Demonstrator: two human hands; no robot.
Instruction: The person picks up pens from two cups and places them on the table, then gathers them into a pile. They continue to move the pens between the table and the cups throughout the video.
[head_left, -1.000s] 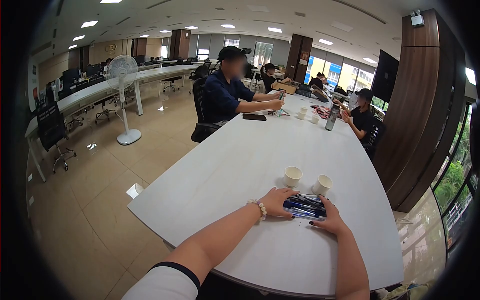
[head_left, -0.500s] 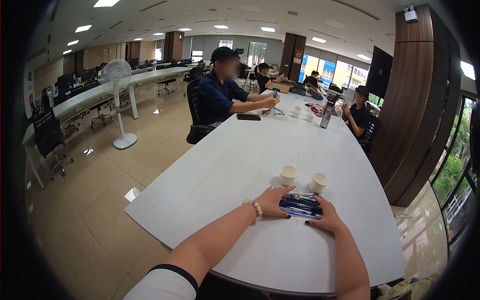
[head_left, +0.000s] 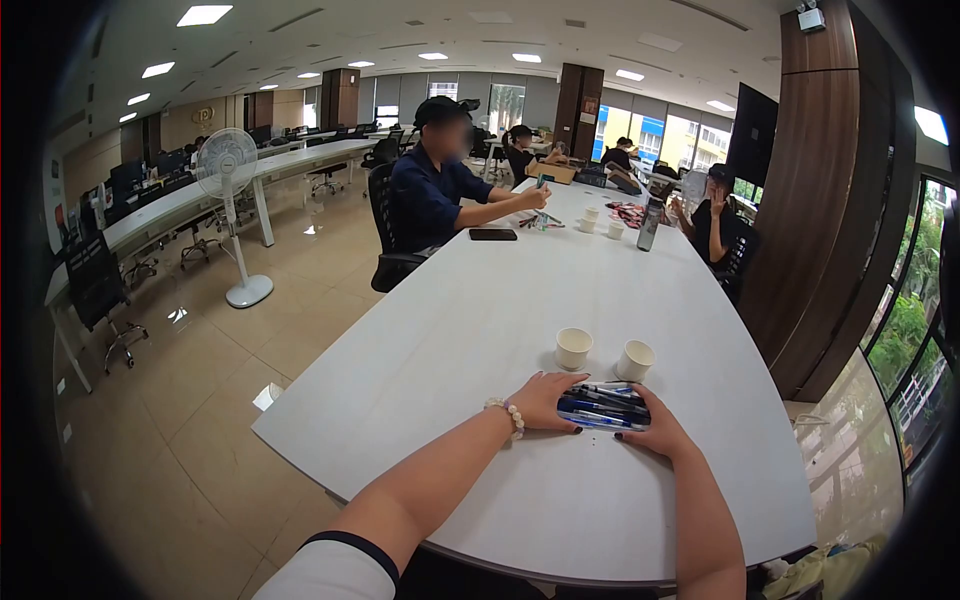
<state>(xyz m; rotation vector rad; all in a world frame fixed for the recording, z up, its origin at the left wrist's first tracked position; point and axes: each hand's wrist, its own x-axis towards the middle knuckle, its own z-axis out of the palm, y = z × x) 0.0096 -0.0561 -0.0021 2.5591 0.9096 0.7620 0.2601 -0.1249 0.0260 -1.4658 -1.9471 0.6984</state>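
A bunch of blue, black and clear pens (head_left: 604,406) lies on the white table (head_left: 520,290) near its front part. My left hand (head_left: 549,403) is curved round the left ends of the pens, thumb and fingers on either side. My right hand (head_left: 656,425) cups the right ends in the same way. Just beyond the pens stand two white paper cups, the left one (head_left: 574,348) and the right one (head_left: 635,361), upright and close to my fingers.
A phone (head_left: 493,235) lies at the table's left edge by a seated person (head_left: 435,190). Farther back stand small cups (head_left: 590,216) and a bottle (head_left: 649,226). Another person (head_left: 712,222) sits on the right. A white fan (head_left: 236,220) stands on the floor.
My hands stay around the pens, with the right fingers slightly shifted. The person on the right has raised a hand to the face. The view has tilted slightly.
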